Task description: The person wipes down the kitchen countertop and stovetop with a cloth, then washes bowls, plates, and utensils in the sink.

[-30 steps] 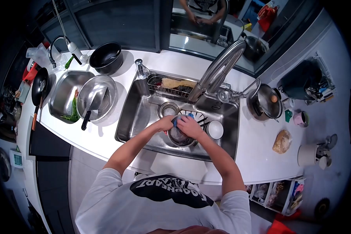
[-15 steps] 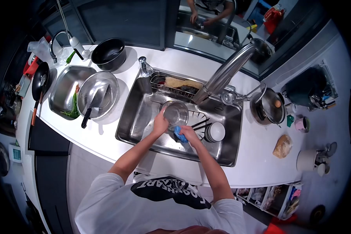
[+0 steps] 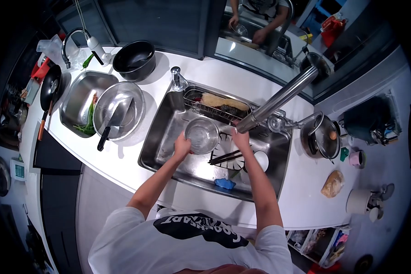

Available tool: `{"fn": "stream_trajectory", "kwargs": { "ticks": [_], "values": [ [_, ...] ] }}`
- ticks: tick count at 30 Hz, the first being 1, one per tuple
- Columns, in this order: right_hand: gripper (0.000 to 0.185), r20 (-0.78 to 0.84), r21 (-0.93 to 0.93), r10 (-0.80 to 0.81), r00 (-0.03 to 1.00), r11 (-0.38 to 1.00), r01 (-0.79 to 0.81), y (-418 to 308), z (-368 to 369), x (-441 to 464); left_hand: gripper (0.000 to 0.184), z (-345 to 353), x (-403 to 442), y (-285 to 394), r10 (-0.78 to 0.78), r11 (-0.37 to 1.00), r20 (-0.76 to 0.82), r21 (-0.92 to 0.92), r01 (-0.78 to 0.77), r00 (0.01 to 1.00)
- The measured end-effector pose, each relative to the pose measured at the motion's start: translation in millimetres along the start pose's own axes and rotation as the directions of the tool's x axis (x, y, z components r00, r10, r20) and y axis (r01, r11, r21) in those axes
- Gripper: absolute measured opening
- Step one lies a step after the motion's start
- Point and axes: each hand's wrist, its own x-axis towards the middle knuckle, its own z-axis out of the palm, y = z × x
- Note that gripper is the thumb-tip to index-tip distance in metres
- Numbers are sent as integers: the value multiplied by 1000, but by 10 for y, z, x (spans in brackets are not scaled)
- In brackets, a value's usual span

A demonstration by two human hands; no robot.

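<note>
My left hand (image 3: 182, 145) grips the rim of a round metal bowl (image 3: 201, 136) held over the sink (image 3: 162, 146), its inside facing up. My right hand (image 3: 241, 139) is at the lower end of the faucet spout (image 3: 278, 98), with its fingers closed around the tip. Below my right forearm, a crumpled blue cloth (image 3: 224, 183) lies near the sink's front edge. Dark chopsticks (image 3: 226, 157) rest on a rack in the sink, beside a white bowl (image 3: 261, 160) partly covered by my forearm.
To the left, a knife (image 3: 118, 116) lies across a large basin (image 3: 139, 98), near a small sink (image 3: 68, 107) holding green onions. A black pot (image 3: 133, 64) stands behind. On the right are a lidded pot (image 3: 326, 137) and a bagged item (image 3: 332, 184). A wire basket (image 3: 214, 112) hangs at the sink's back.
My right hand has let go of the blue cloth, now in the sink, and moved up to the faucet spout. The spout has shifted. My left hand still holds the metal bowl. The view has shifted slightly.
</note>
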Motion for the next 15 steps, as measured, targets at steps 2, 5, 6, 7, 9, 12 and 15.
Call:
{"fn": "stream_trajectory", "kwargs": {
  "ticks": [2,5,6,7,9,12,15],
  "values": [
    [31,-200,-166,-161,966,978,128,-7,31,349,47,7,36,22,-18,999,14,-30,18,1000],
    [38,-94,-344,84,992,932,-112,-136,12,719,48,19,54,115,-29,998,36,-51,30,999],
    [38,-118,-353,89,989,927,-125,-213,-2,746,48,13,43,147,-31,998,35,-60,33,999],
    [39,-141,-362,93,986,922,-138,-266,1,776,48,5,42,173,-33,997,33,-69,35,999],
    [34,-148,-351,109,983,923,-155,-450,-95,788,48,-10,41,185,-21,997,20,-76,22,1000],
    [23,-110,-318,4,994,947,-39,-269,-6,829,47,-29,33,204,-41,996,16,-75,42,999],
    [12,-190,-296,-209,959,944,147,-143,61,960,47,-15,39,189,-56,996,33,-73,58,998]
  ]
}}
